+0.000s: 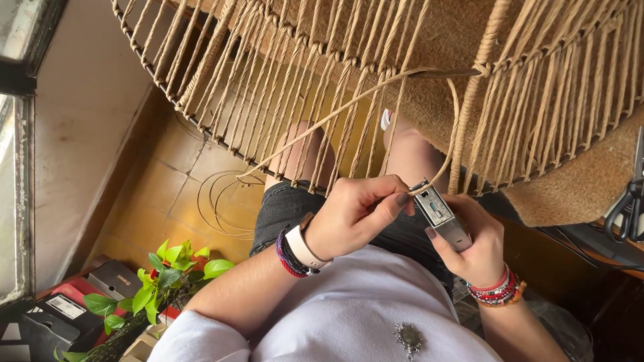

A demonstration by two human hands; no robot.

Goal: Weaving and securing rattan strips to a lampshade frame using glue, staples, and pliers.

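My left hand (359, 214) pinches the end of a tan twisted cord (335, 115) just below a woven frame. My right hand (473, 245) grips a silver metal lighter (439, 214), its open top touching the cord end held by my left fingers. The cord runs up from my fingers to a knot on a wrapped upright rod (479, 70) of the woven frame (282, 80). The frame, strung with many parallel tan cords, hangs above my lap. Both wrists carry beaded bracelets, and the left one also has a white watch band.
A coil of thin cord (225, 201) lies on the yellow tiled floor. A green leafy plant (161, 281) and dark boxes (64, 312) sit at lower left. Black scissors (630, 201) rest at the right edge. A window (13, 167) runs along the left.
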